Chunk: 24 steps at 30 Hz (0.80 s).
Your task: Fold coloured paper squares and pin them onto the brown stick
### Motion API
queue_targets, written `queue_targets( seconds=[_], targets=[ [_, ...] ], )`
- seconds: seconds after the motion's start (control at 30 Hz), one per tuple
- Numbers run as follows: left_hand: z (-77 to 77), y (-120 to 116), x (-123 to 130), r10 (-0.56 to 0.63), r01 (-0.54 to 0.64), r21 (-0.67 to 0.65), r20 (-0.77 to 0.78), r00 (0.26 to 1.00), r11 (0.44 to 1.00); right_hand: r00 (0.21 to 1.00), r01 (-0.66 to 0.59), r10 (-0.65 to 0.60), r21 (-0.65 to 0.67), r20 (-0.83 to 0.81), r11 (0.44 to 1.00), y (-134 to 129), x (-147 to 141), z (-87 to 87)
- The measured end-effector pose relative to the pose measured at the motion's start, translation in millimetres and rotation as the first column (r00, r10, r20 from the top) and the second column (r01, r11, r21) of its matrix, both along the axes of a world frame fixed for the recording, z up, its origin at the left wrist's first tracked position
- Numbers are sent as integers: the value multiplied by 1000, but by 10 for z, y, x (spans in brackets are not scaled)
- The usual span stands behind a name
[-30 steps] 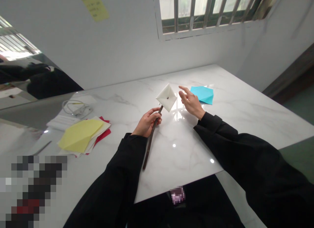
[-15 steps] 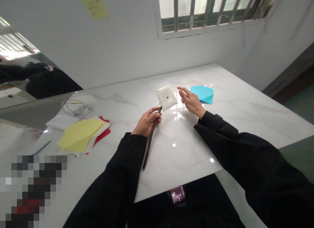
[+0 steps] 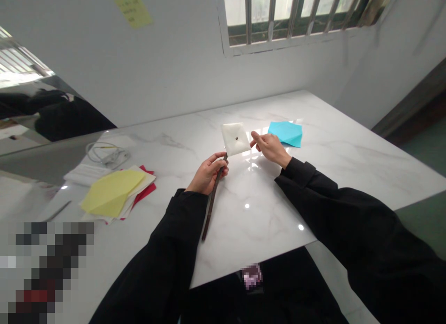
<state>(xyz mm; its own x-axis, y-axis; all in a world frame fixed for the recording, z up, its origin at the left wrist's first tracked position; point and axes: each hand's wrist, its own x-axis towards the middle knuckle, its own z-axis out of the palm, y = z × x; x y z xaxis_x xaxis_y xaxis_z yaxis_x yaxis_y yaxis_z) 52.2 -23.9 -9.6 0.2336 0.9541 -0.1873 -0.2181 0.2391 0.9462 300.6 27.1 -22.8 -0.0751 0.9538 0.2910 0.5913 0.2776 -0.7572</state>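
Left hand: the left hand grips a dark brown wooden stick in curled fingers, with the thumb on top, just below the stick's upper end.

Right hand: the right hand is raised over the table, fingers partly bent, thumb and index reaching left. The index fingertip sits at the right corner of the paper; whether it touches, I cannot tell.

Task's thing: a white folded paper square stands on the upper end of the stick, held up between both hands, a small dark dot at its centre.

Sleeves: a black left sleeve and a black right sleeve cover both forearms.

Table: a white marble tabletop lies under both hands, which hover above it.

Papers: a blue folded paper lies just beyond the right hand. To the left, a yellow folded paper rests on a stack of cream sheets, with red paper beneath.

Other items: a white cable and a white packet lie beyond the stack.

Wall: a barred window and a yellow sticky note show above the table.
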Motion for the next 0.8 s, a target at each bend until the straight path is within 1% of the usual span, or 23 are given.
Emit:
queue_targets(
  seconds=[0.2,0.33,0.4,0.5,0.57,0.63,0.73,0.8],
  targets=[
    [-2,8,4,12,-12,-4,0,1000,1000,997,-9,15,72,-78,997,-6,13,2],
    [13,0,14,8,-8,-6,10,1000,1000,999,-36,36,27,-2,999,2,10,-4],
    [13,0,16,10,-9,-8,15,1000,1000,999,-31,31,19,9,999,-2,7,-9],
    [6,4,16,13,-13,-6,9,1000,1000,999,-3,6,64,-49,998,-24,10,8],
    [2,8,15,17,-17,-4,5,1000,1000,998,-10,15,77,-69,997,-35,16,25],
    [0,11,13,24,-24,-4,6,1000,1000,998,-39,41,54,-39,998,-30,19,28],
    [-3,16,9,35,-35,-6,13,999,999,997,-73,74,-18,35,997,-7,13,7],
    [-7,18,7,38,-38,-6,20,999,999,997,-69,70,-9,33,998,-6,6,-2]
  ],
)
